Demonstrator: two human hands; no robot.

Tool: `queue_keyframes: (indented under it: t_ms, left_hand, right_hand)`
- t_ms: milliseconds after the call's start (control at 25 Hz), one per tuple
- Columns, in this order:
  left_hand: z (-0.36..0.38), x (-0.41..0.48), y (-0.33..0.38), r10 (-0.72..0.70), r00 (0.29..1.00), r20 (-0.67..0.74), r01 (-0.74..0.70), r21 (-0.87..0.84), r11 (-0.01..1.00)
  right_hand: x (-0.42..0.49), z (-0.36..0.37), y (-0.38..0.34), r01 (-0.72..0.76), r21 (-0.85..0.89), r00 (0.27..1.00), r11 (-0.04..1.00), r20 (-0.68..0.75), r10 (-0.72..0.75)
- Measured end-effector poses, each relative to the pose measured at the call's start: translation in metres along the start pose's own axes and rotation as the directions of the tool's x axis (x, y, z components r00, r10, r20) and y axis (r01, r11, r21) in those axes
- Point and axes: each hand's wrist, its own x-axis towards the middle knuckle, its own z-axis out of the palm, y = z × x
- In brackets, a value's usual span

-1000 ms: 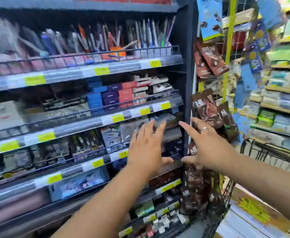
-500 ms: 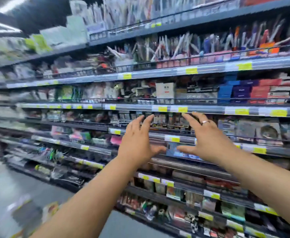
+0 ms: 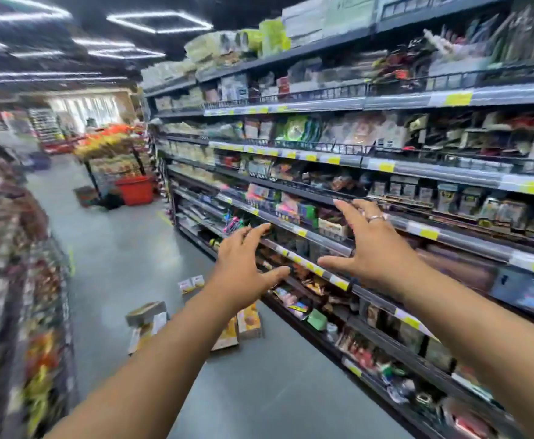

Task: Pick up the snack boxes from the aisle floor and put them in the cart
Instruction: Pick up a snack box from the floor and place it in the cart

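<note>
Several snack boxes lie scattered on the grey aisle floor: a grey-topped box [image 3: 145,313] at the left, a yellow-orange box [image 3: 249,321] partly behind my left arm, and a small white pair [image 3: 191,284] farther off. My left hand [image 3: 243,274] and my right hand [image 3: 367,248] are stretched out in front of me, fingers spread and holding nothing, well above the boxes. The cart is not in view.
Stocked shelves [image 3: 386,172] with yellow price tags line the right side of the aisle. A blurred rack of packets [image 3: 22,280] stands close on the left. A red basket [image 3: 134,190] and a display stand sit farther down the aisle.
The view has swung left from the shelf face to look down the aisle, bringing the floor and the boxes into sight. Both hands stay spread and empty.
</note>
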Motion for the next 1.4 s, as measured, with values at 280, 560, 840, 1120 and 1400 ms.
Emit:
queue_keyframes:
  t_ms: [280, 560, 840, 1120, 1400]
  left_hand:
    - [-0.06, 0.007, -0.167, -0.174, 0.982, -0.069, 0.179, 0.062, 0.982]
    - [-0.063, 0.059, -0.286, -0.332, 0.936, -0.118, 0.344, 0.093, 0.935]
    - [-0.079, 0.129, -0.404, -0.522, 0.825, -0.217, 0.552, 0.109, 0.827]
    - [-0.08, 0.144, -0.528, -0.691, 0.693, -0.205, 0.718, 0.11, 0.687]
    - [-0.082, 0.214, -0.735, -0.76, 0.642, -0.102, 0.767, 0.064, 0.639]
  right_hand:
    - [0.086, 0.12, -0.118, 0.131, 0.105, 0.985, 0.986, 0.101, -0.142]
    - [0.205, 0.219, -0.171, 0.256, 0.121, 0.94, 0.959, 0.201, -0.276]
    - [0.37, 0.317, -0.221, 0.423, 0.197, 0.827, 0.884, 0.316, -0.466]
    - [0.468, 0.439, -0.301, 0.484, 0.277, 0.71, 0.83, 0.429, -0.558]
    - [0.584, 0.583, -0.384, 0.416, 0.219, 0.723, 0.883, 0.509, -0.467]
